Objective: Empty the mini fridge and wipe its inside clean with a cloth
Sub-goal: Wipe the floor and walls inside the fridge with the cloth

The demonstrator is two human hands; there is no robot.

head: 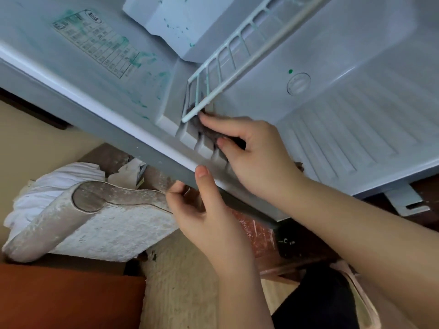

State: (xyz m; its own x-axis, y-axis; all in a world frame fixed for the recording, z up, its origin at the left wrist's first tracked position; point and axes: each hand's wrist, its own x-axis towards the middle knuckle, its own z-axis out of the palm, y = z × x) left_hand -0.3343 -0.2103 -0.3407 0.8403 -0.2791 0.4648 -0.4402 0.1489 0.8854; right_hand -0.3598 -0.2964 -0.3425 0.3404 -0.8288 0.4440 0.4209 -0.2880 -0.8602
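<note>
Wiping step: right hand (251, 153) pinches dark cloth (207, 130) against shelf-rail grooves (202, 144) beneath wire shelf (228, 55); left hand (206, 210) clasps fridge edge (142, 141); each groove probably needs firm, separate passes.

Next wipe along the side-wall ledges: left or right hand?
Right. The right hand presses the dark cloth on those ledges beside the wire shelf; the left hand grips the fridge's front edge, holding no cloth.

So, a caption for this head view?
Right hand presses a dark cloth inside the white mini fridge by its white wire shelf; left hand grips the rim.
</note>
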